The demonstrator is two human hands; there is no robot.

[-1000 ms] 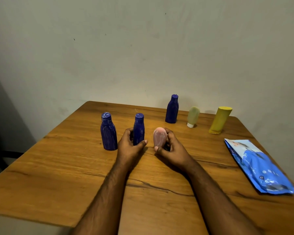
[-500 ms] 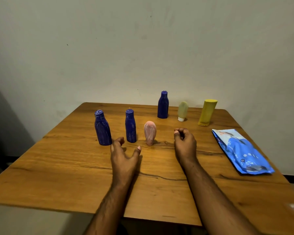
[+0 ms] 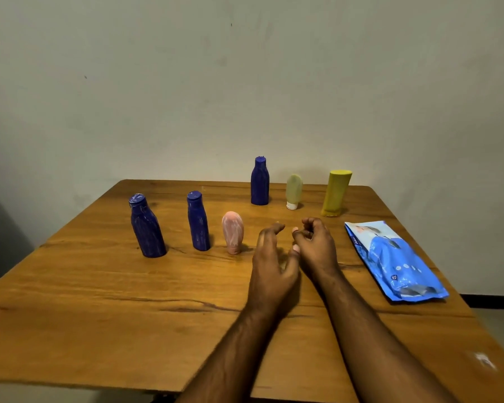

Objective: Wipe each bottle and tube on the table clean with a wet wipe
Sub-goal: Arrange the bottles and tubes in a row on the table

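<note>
Six containers stood upright on the wooden table (image 3: 99, 301). In the nearer row, from the left, were a dark blue bottle (image 3: 146, 226) streaked with pale smears, a slimmer blue bottle (image 3: 198, 221) with similar marks, and a pink tube (image 3: 232, 232) resting on its cap, each a little apart from the next. Farther back, close to the wall (image 3: 245, 82), stood a third blue bottle (image 3: 259, 181), a pale green tube (image 3: 294, 191) on its white cap, and a yellow tube (image 3: 335, 193) leaning slightly, also on its cap. A blue pack of wet wipes (image 3: 393, 261) lay flat near the table's right edge, well apart from the tubes. Neither hand touched any container or the pack. The left hand (image 3: 271, 257) hovered just right of the pink tube, its fingers loosely spread and gently bent, holding nothing. The right hand (image 3: 314, 245) sat just beside it, thumb nearly meeting the left thumb, its fingers curled inward toward the palm with nothing visible in them. Both bare forearms reached in from the lower edge.
</note>
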